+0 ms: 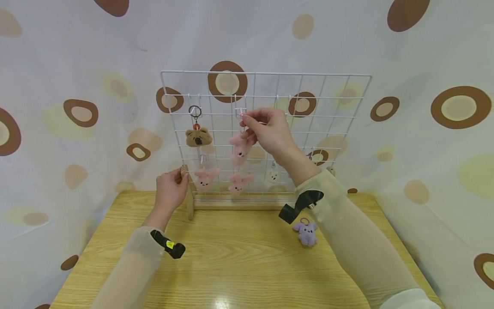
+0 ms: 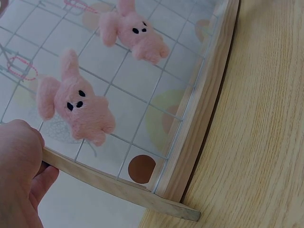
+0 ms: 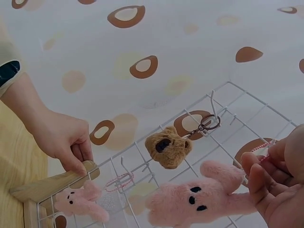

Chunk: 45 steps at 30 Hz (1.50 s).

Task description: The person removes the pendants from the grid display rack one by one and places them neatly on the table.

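Right hand [image 1: 270, 131]: thumb and fingers pinched together on the pink cord [image 3: 262, 145] of a pink plush [image 1: 240, 151]. The plush hangs just below the fingers, in front of the upper middle part of a white wire grid [image 1: 308, 74]; whether its cord sits on a hook cannot be told (the fingers cover that spot). Left hand [image 1: 170, 189]: thumb and fingers clamped on the wooden support [image 1: 190, 204] at the grid's left end.

Items on the grid: a brown bear head [image 1: 198, 137] hangs at upper left from a dark ring [image 1: 195, 111]. Below it hangs a lower left pink plush [image 1: 205, 180]; beside that, beneath the held one, a lower middle pink plush [image 1: 239, 184]. A white plush [image 1: 272, 176] hangs farther right.

Bench [image 1: 231, 257]: a purple plush [image 1: 306, 235] with a ring lies on the wood surface, in front of the grid and near the right forearm
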Available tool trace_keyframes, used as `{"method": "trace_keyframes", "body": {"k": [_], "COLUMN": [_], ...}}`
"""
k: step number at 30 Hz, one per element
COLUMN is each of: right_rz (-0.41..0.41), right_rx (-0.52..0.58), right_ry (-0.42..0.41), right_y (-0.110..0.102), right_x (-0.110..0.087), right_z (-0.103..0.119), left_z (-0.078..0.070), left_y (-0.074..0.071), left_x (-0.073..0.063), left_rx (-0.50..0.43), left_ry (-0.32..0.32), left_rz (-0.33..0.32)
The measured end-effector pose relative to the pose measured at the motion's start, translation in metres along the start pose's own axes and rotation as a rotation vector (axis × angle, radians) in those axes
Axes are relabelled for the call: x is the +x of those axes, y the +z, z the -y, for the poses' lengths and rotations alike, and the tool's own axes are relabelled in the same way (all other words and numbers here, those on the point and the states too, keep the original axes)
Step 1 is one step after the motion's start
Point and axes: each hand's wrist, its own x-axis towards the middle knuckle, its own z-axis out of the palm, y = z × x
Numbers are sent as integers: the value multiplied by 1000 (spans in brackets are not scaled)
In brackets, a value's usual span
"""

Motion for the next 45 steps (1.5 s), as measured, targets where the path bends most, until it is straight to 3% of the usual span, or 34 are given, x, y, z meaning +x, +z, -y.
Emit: {"method": "trace_keyframes", "body": {"k": [17,38,45], "right_rz": [9,110,122], "right_rx": [18,-129,-148], "right_ry": [-35,-83,-48], "right_y": [-2,-26,-34], "right_x": [-14,-43,-56], "right_z": [2,-14,-21], "left_z": [2,-1,-1], "left_y": [0,1,2], "left_x": [-1,-1,-1], "left_rx": [7,31,45], "left_ry": [-4,15,24], "left_rz": [1,-15,-25]}}
